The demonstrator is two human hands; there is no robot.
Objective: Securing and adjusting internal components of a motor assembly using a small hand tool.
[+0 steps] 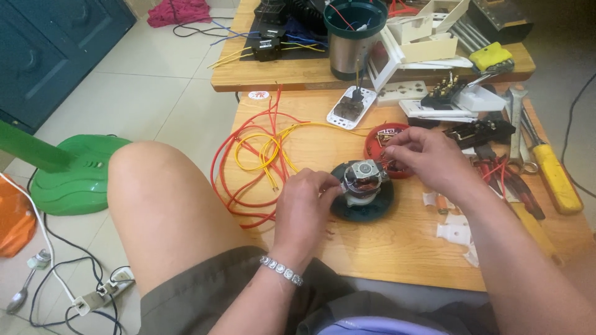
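Note:
A small electric motor [364,178] with copper windings stands on a dark round base [371,209] near the middle of a low wooden table [397,248]. My left hand [302,201] grips the motor's left side. My right hand [425,156] reaches from the right, fingers pinched over a red round lid [376,138] holding small parts, just behind the motor. What the fingers pinch is too small to tell. Red and yellow wires [257,155] loop on the table to the left of the motor.
Tools lie at the right: a yellow-handled screwdriver [555,177], a wrench [515,127], red-handled pliers [512,183]. White plastic pieces [456,231] sit by my right forearm. A metal canister [349,46] and power strips stand behind. My bare knee [155,186] and a green fan base [77,174] are left.

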